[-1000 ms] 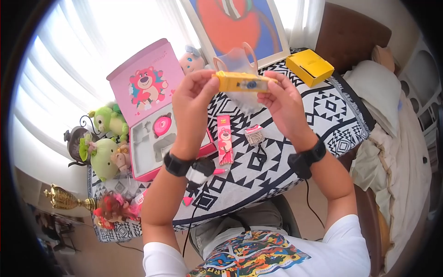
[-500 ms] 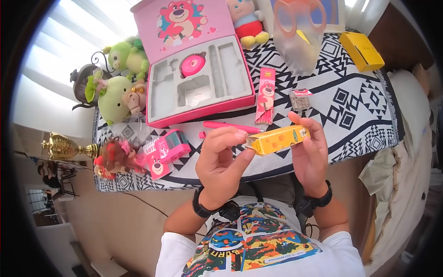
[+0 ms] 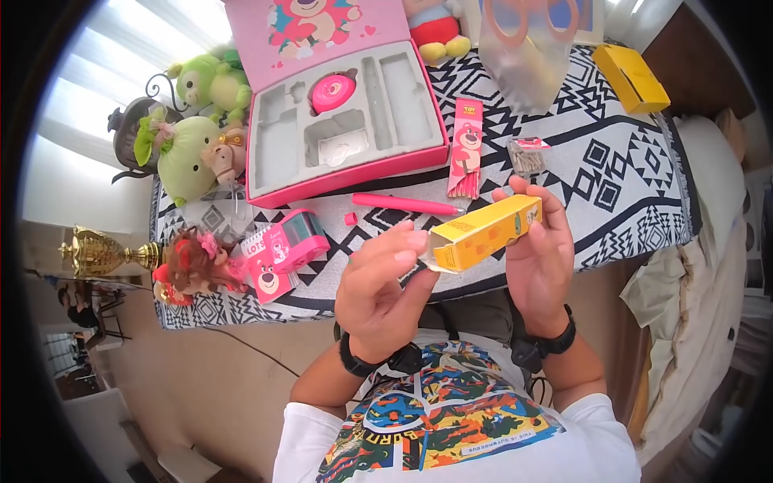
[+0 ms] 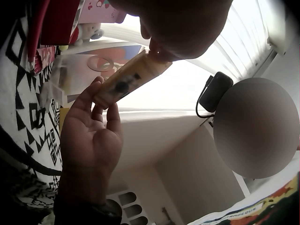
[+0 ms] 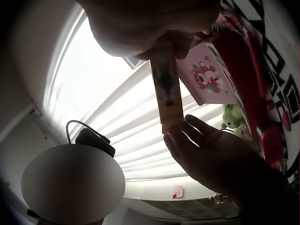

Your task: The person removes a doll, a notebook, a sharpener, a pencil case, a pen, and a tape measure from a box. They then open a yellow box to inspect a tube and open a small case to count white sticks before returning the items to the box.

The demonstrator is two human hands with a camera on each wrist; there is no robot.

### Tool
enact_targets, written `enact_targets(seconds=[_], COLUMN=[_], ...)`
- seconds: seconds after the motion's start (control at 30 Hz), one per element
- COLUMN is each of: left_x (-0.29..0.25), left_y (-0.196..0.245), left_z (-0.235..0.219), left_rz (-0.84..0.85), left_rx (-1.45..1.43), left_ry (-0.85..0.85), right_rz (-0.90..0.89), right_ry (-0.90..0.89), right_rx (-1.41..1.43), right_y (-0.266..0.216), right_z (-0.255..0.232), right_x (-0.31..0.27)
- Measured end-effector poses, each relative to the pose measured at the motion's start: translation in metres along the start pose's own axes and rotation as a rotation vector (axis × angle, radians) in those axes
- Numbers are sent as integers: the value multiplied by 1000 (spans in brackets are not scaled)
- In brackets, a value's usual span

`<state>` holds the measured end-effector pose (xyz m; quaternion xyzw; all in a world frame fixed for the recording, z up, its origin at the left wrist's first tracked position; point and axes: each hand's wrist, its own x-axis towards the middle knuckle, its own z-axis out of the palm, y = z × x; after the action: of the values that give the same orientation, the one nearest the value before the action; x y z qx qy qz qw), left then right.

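Note:
A slim yellow box (image 3: pixel 483 233) is held level above the table's front edge, between both hands. The right hand (image 3: pixel 541 262) grips its far end, thumb on one side and fingers on the other. At the near end, the left hand (image 3: pixel 382 291) has its thumb and fingertips at the end flap, which looks open. In the left wrist view the box (image 4: pixel 126 80) shows a dark picture on its underside, with the right hand (image 4: pixel 93 136) at its lower end. The right wrist view has the left hand (image 5: pixel 206 150) touching the box's end (image 5: pixel 167 89).
On the patterned cloth (image 3: pixel 547 217) lie a pink pen (image 3: pixel 407 204), a pink straw packet (image 3: pixel 466 149) and a small clear packet (image 3: pixel 528 155). Behind stands an open pink gift box (image 3: pixel 346 175). Plush toys (image 3: pixel 189 157) and a gold trophy (image 3: pixel 101 252) are left, a larger yellow box (image 3: pixel 632 79) back right.
From a raised position, both hands have come down toward the body with the yellow box, which has turned. The head view has tilted downward. Lately the left fingers have shifted slightly at the box's end.

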<state>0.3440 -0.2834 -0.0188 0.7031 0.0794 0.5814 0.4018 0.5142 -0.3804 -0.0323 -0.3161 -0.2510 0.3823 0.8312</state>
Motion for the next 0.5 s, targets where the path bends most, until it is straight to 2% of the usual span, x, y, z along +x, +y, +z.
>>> enact_targets(seconds=[0.1,0.23,0.3,0.4,0.47,0.5], left_x=[-3,-8,-11,-12,-9,-6], left_y=[-1,-1,0,-1,-2,-2], left_z=[-4,1,4,3,-2,-5], left_rz=[-74,-64,-38,-28,-10,11], left_rx=[-93,-116,-115,-59,-9,42], left_ry=[35,28,-39,-16,1,-14], right_rz=[30,18,4,18,58,57], right_ry=[-68,16,63,107,-37,-35], right_rx=[-13,7,22,-113,-277,-272], right_y=[0,6,9,8,5,6], right_z=[-3,8,12,14,12,11], right_x=[-1,-4,-4,-4,-4,-5])
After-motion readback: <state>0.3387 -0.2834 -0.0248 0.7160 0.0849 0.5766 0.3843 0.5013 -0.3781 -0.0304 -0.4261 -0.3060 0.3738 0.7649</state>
